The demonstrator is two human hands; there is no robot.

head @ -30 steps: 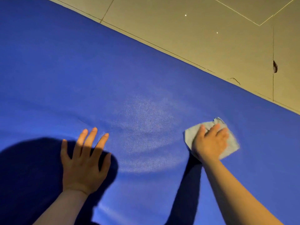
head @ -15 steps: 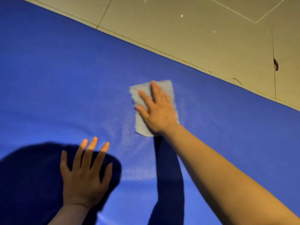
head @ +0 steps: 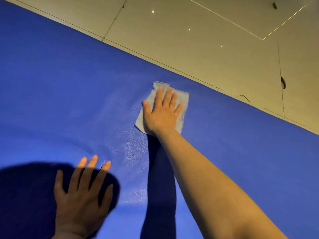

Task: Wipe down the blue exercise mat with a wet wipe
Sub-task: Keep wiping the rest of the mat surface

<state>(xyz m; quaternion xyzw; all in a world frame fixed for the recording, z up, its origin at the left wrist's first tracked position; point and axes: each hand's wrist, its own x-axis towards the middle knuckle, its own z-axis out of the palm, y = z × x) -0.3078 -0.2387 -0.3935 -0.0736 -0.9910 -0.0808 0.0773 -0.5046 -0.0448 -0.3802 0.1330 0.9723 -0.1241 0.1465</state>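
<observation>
Wet wipe [head: 181,100] pressed flat on blue mat [head: 51,92] by spread right hand [head: 161,114]; left hand [head: 82,195] laid flat, fingers splayed.

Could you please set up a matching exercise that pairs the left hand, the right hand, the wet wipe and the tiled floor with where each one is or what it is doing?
Things:
1. left hand
2. right hand
3. wet wipe
4. tiled floor

States:
A. lies beyond the far edge of the blue mat
B. spread flat under a palm
C. fingers spread, resting on the mat, partly in shadow
D. presses flat on the cloth, arm stretched out

Pairs: 1-C, 2-D, 3-B, 4-A
</observation>
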